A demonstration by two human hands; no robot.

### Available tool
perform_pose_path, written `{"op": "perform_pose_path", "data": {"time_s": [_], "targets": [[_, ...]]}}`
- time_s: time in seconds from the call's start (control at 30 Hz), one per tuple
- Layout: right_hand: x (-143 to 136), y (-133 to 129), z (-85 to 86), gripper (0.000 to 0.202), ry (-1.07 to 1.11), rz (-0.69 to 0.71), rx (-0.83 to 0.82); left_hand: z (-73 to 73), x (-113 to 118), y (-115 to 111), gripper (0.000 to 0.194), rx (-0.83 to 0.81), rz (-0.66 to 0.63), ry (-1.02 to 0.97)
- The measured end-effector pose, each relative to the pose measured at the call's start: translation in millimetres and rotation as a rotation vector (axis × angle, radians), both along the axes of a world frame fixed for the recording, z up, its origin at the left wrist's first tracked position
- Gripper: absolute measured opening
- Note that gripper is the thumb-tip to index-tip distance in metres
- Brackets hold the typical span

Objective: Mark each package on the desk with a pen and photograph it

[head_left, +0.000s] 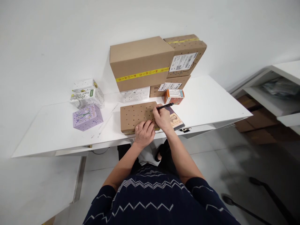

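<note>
A flat brown cardboard box [131, 117] with rows of small dark marks lies near the front edge of the white table. My left hand [144, 133] rests on its front part, fingers slightly bent and apart over the top. Over the box's right side, my right hand [162, 118] is closed around a black pen [167, 106]. The pen slants down to the left, its tip at the box top; whether it touches I cannot tell. Partly under my right wrist, a dark-edged flat item with a picture [176, 120] lies on the table.
Behind stand a big taped carton [138, 64], a labelled carton [187, 57], a lower carton [170, 86] and a white dotted box [136, 94]. An orange-and-white box [174, 97] is at right; white printed boxes [86, 92] and a purple box [87, 118] are at left on the table [211, 103].
</note>
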State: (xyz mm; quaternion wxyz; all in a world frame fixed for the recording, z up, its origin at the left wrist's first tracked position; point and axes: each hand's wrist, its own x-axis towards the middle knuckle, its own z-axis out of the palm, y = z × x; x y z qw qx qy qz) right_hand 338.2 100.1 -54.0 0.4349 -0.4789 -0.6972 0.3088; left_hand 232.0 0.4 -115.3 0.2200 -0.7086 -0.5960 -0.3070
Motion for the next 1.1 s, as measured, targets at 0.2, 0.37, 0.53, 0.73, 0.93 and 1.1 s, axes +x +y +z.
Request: {"op": "perform_pose_path", "data": {"time_s": [0.2, 0.37, 0.53, 0.73, 0.93, 1.1], "targets": [[-0.1, 0.2, -0.1, 0.026, 0.017, 0.007, 0.000, -1.2, 0.0, 0.0, 0.034, -0.020, 0.008, -0.003], [0.6, 0.9, -0.3, 0.023, 0.018, 0.017, 0.017, 2.4, 0.7, -0.2, 0.031, 0.030, 0.005, 0.015], [-1.1, -2.2, -3.1, 0.026, 0.143, -0.065, -0.046, 5.5, 1.4, -0.5, 0.028, 0.024, 0.002, -0.001], [25.9, 8.0, -20.7, 0.034, 0.443, -0.254, -0.133, 6.4, -2.5, -2.2, 0.028, 0.026, 0.007, 0.018], [53.0, 19.6, -50.1, 0.016, -0.428, -0.032, -0.306, 7.5, -11.1, -2.9, 0.027, 0.009, 0.045, -0.022], [33.1, 13.8, -64.1, 0.028, -0.713, 0.070, -0.359, 10.0, -12.0, -3.1, 0.026, 0.036, 0.035, -0.014]]}}
